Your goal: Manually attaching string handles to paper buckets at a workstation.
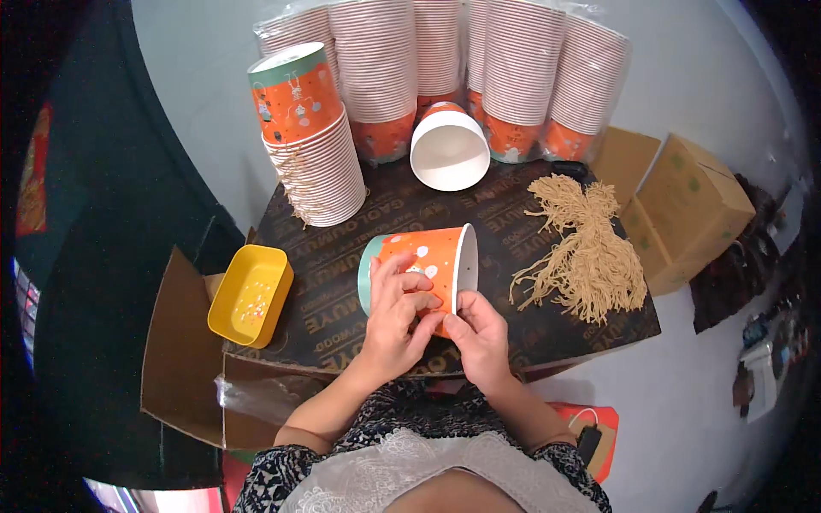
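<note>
An orange paper cup with a green band and white dots (428, 256) lies on its side over a dark printed board (342, 299), its open mouth facing right. My left hand (393, 312) wraps over the cup's side from the left. My right hand (481, 335) pinches the cup's lower rim with thumb and fingers. Both hands hold the same cup. A bundle of tan strings (581, 252) lies to the right of the cup, apart from my hands.
A yellow tray (250, 295) with small specks sits at the board's left edge. A stack of cups with strings (312, 150) stands at the back left, wrapped cup stacks (522, 68) behind, one white-lined cup (449, 152) on its side. Cardboard boxes (684, 209) stand at the right.
</note>
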Action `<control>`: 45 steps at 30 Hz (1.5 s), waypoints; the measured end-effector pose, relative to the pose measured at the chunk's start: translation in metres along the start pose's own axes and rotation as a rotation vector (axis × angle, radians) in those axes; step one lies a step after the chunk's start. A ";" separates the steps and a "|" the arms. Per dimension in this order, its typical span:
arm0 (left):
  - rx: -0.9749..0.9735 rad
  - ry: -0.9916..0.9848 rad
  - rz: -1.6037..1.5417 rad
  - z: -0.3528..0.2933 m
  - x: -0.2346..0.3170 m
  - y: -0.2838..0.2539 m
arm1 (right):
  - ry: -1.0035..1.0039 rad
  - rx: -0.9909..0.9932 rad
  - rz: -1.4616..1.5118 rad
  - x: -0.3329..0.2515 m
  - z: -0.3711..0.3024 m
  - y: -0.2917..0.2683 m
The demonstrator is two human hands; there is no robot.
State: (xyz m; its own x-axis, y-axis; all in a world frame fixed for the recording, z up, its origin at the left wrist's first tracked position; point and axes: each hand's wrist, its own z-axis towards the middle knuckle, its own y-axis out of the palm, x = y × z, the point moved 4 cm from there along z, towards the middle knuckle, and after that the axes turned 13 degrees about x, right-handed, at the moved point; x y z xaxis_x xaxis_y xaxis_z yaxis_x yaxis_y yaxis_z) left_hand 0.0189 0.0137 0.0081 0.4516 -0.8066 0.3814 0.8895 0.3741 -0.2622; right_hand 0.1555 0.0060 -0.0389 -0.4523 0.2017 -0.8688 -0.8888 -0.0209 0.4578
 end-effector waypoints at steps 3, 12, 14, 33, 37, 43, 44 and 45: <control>0.022 -0.013 -0.019 -0.003 -0.001 -0.001 | -0.094 0.001 -0.103 0.006 -0.002 -0.001; 0.114 0.174 0.022 -0.009 0.003 -0.007 | -0.354 0.060 -0.363 -0.003 -0.009 0.010; 0.114 0.125 0.000 -0.001 0.000 -0.012 | -0.407 0.100 -0.501 -0.011 -0.005 0.009; -0.049 -0.537 1.039 -0.013 -0.147 -0.211 | -1.034 -0.004 -1.009 -0.051 0.030 -0.025; 0.021 -0.505 1.068 -0.013 -0.147 -0.218 | -0.954 0.136 -1.167 -0.058 0.062 -0.097; 0.176 -0.247 0.707 0.012 -0.085 -0.168 | -0.684 0.181 -1.319 -0.058 0.119 -0.172; 0.177 -0.236 0.635 0.014 -0.077 -0.159 | -0.627 0.170 -1.377 -0.055 0.129 -0.181; 0.178 -0.237 0.634 0.016 -0.069 -0.150 | -0.666 0.130 -1.412 -0.052 0.138 -0.187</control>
State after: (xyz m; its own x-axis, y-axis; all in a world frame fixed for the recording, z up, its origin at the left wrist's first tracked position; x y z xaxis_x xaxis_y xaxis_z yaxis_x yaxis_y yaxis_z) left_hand -0.1448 0.0207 0.0350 0.8720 -0.2941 0.3914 0.4383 0.8251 -0.3565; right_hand 0.3559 0.1345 -0.0533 0.8535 0.3648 -0.3722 -0.5207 0.6257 -0.5808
